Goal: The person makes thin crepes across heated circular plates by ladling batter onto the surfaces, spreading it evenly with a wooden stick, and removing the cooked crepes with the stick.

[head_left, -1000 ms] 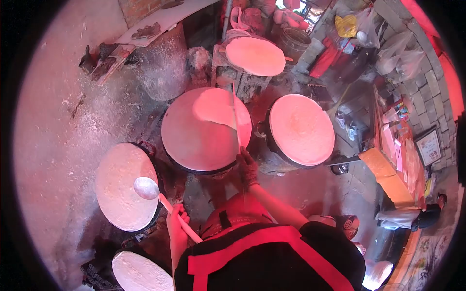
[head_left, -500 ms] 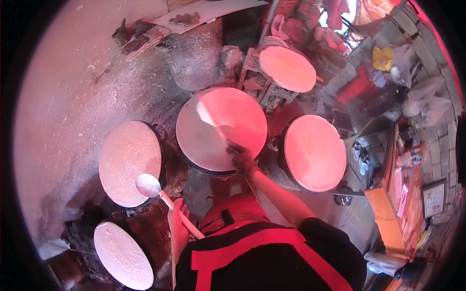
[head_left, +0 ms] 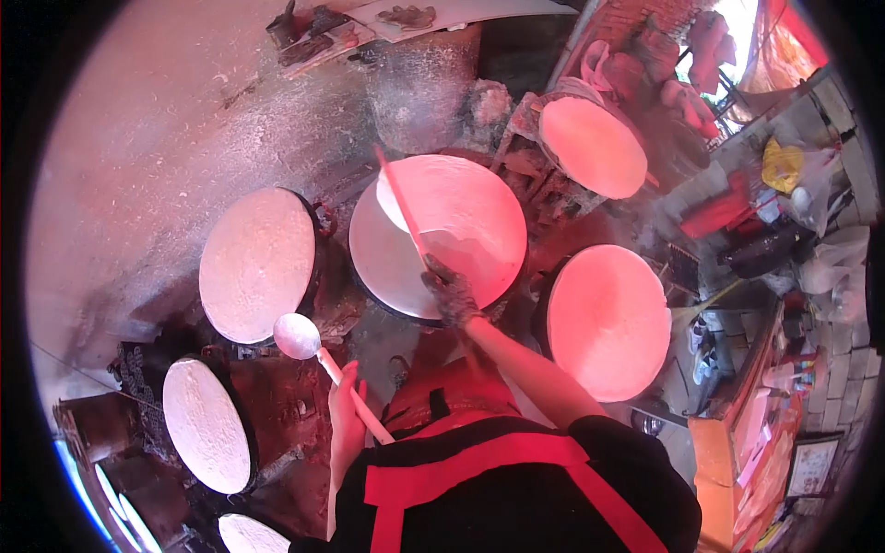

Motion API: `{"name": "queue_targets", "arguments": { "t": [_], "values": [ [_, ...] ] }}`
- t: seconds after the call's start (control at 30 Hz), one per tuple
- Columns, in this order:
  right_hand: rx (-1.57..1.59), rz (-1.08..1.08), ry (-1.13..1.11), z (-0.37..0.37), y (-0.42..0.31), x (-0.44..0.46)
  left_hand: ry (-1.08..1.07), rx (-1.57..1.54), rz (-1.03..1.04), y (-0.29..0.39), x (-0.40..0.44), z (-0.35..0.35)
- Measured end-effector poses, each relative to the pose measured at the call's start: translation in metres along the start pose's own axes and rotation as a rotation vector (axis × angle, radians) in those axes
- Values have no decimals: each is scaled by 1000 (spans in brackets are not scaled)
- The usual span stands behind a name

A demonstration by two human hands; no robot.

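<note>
My left hand (head_left: 347, 410) is closed around the handle of a ladle (head_left: 297, 336), whose round bowl hangs near the lower edge of the left griddle (head_left: 258, 267). My right hand (head_left: 450, 290), in a dark glove, grips a long thin stick (head_left: 400, 203) over the central griddle (head_left: 383, 263). A pale batter layer (head_left: 461, 198) covers the upper and right part of that griddle; its lower left surface is bare. The layer's edge runs along the stick. To the right stands another griddle with a round pale sheet (head_left: 608, 323).
More batter-covered griddles lie at the lower left (head_left: 206, 426) and the upper right (head_left: 593, 147). A large drum (head_left: 419, 92) stands behind the central griddle. At the right are an orange-sided table (head_left: 713, 470), a framed sheet (head_left: 813, 465) and plastic bags (head_left: 834, 272).
The view has turned, so the griddles appear shifted. The stick has swung from the right side of the central griddle to its upper left, and the batter layer has spread wider. The ladle stays held.
</note>
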State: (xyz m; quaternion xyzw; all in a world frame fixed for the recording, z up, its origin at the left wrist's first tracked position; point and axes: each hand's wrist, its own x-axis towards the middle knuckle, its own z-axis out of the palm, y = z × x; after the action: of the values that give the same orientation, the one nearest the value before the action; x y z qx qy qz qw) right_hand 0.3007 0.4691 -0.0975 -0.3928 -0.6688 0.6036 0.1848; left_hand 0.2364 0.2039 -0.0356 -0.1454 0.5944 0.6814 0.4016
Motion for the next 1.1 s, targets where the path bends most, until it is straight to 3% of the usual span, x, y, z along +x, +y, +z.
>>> {"name": "queue_targets", "arguments": {
  "t": [0.03, 0.13, 0.2, 0.3, 0.4, 0.43, 0.5, 0.57, 0.6, 0.67, 0.7, 0.77, 0.87, 0.97, 1.03, 1.07, 1.1],
  "values": [
    [79, -62, -22, -10, 6, -3, -2, 1, 16, -1, -4, 3],
    [127, 50, -16, -72, 1, -26, 29, -36, 34, -6, -10, 4],
    [531, -163, 180, -92, 64, 5, 65, -71, 36, -10, -14, 6],
    [5, 43, 244, -110, 15, 7, 116, -105, 19, -18, -22, 13],
    [-2, 92, -141, -103, 14, 13, 149, -114, -19, -31, -20, 21],
    [297, 193, -301, -107, 14, 10, 159, -107, -27, -37, -17, 21],
    [126, 20, -332, -119, 3, -18, 159, -133, -16, -35, -29, 33],
    [297, 125, -476, -144, 16, -28, 192, -135, -35, -42, -29, 33],
    [551, 317, -598, -167, 36, -23, 205, -134, -40, -45, -27, 33],
    [729, 508, -572, -184, 28, -16, 203, -155, -33, -47, -29, 32],
    [652, 502, -432, -189, 5, -6, 202, -156, -26, -45, -31, 34],
    [572, 136, -254, -188, 30, 28, 207, -145, 10, -45, -35, 38],
    [0, -45, -103, -155, 26, 66, 261, -69, 34, -38, -50, 53],
    [86, -120, -414, -135, 30, 49, 191, -13, 123, -51, -63, 48],
    [27, 205, -570, -163, -7, 22, 214, -74, 79, -50, -83, 59],
    [44, 186, -584, -171, -7, 24, 225, -107, 61, -52, -91, 62],
    [61, 168, -599, -179, -8, 26, 193, 60, 146, -66, -95, 48]
  ]
}}
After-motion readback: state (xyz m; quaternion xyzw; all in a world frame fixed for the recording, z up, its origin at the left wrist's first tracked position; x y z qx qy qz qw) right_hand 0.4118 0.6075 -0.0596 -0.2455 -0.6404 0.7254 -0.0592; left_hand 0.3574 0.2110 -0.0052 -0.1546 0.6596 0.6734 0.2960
